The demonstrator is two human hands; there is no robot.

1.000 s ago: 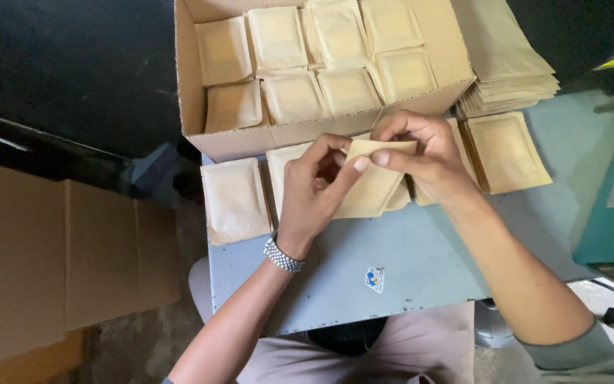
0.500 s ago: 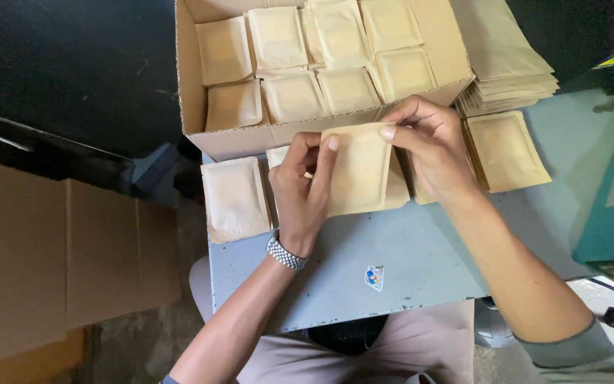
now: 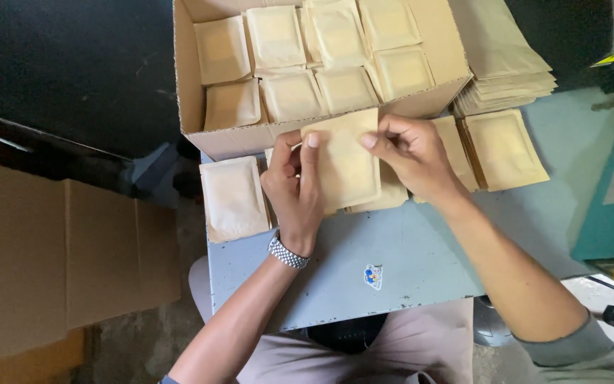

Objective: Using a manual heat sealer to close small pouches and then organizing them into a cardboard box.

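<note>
Both hands grasped one tan paper pouch [image 3: 346, 160]: left hand [image 3: 294, 186] pinching its left edge, right hand [image 3: 410, 156] its top right corner.

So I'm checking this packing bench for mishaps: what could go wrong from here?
The pouch is pinched only at its top corners by the left hand and right hand, so it might slip. The edge pouch lies beside the table's left edge and could get knocked off.
</note>
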